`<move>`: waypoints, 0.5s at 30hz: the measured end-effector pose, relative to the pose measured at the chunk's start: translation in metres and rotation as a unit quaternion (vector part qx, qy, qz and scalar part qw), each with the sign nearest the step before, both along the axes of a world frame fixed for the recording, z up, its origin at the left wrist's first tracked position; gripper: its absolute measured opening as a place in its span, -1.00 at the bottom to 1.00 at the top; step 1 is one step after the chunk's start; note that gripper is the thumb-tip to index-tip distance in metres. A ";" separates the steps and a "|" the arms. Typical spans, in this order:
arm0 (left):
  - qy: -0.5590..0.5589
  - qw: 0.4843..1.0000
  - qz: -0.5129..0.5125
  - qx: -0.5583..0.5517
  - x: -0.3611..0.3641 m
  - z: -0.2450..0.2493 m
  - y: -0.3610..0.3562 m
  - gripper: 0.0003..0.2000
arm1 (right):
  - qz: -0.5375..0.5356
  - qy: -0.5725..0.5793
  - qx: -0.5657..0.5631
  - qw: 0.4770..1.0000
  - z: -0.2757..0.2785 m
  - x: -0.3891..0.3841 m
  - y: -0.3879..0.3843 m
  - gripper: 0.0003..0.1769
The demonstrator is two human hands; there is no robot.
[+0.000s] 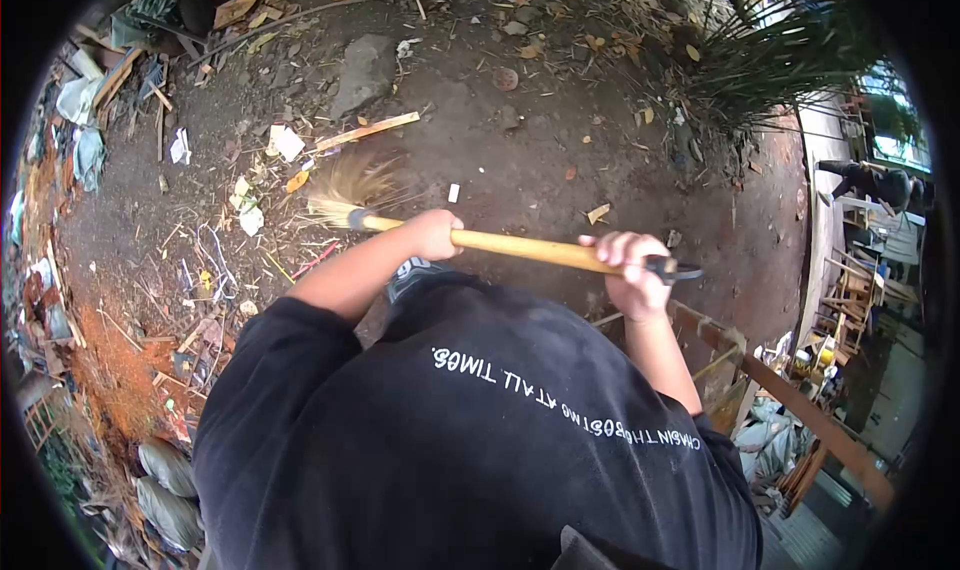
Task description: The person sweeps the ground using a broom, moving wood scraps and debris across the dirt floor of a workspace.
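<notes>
A broom with a yellow handle [530, 249] lies slantwise across the view, its straw bristles [345, 195] at the left, blurred and close to the dirt ground. Around the handle near the bristle end, my left hand [436, 235] is closed. My right hand [635, 265] has its fingers wrapped round the handle near its dark end at the right. Just beyond the bristles are a wooden strip [368, 132] and an orange leaf [297, 182]. A small white scrap [453, 193] rests on the ground above my left hand.
A flat stone [364, 73] is set in the dirt ground [460, 120]. Litter and wood pieces are scattered at the left, with grey sacks [168, 495] low down. A spiky plant [780, 65] stands at the upper right. A rusty beam [820, 425] crosses the lower right.
</notes>
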State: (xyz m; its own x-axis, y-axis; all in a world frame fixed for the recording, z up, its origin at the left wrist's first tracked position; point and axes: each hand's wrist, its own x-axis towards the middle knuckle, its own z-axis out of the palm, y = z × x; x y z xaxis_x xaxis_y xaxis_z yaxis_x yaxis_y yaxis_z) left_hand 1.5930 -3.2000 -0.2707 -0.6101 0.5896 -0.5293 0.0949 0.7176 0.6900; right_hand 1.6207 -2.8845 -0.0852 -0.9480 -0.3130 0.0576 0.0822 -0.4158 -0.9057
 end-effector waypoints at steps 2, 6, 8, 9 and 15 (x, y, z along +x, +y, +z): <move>-0.046 0.997 0.068 -0.008 -0.014 0.053 -0.023 -0.75 | -0.040 -0.014 -0.032 0.999 0.022 -0.016 -0.006 -0.82; 0.017 0.999 0.016 0.045 -0.040 0.172 -0.033 -0.75 | -0.056 -0.002 -0.065 0.996 0.124 -0.040 0.024 -0.95; 0.078 0.988 0.008 0.130 -0.052 0.203 -0.025 -0.77 | -0.034 0.145 0.047 0.988 0.204 -0.036 0.019 -0.91; 0.114 0.981 -0.008 0.156 -0.061 0.216 -0.019 -0.78 | -0.054 0.229 0.073 0.969 0.230 -0.032 0.005 -0.85; 0.198 0.931 0.026 0.306 -0.157 0.039 0.041 -0.84 | 0.065 0.373 0.391 0.839 0.187 -0.060 -0.138 -0.77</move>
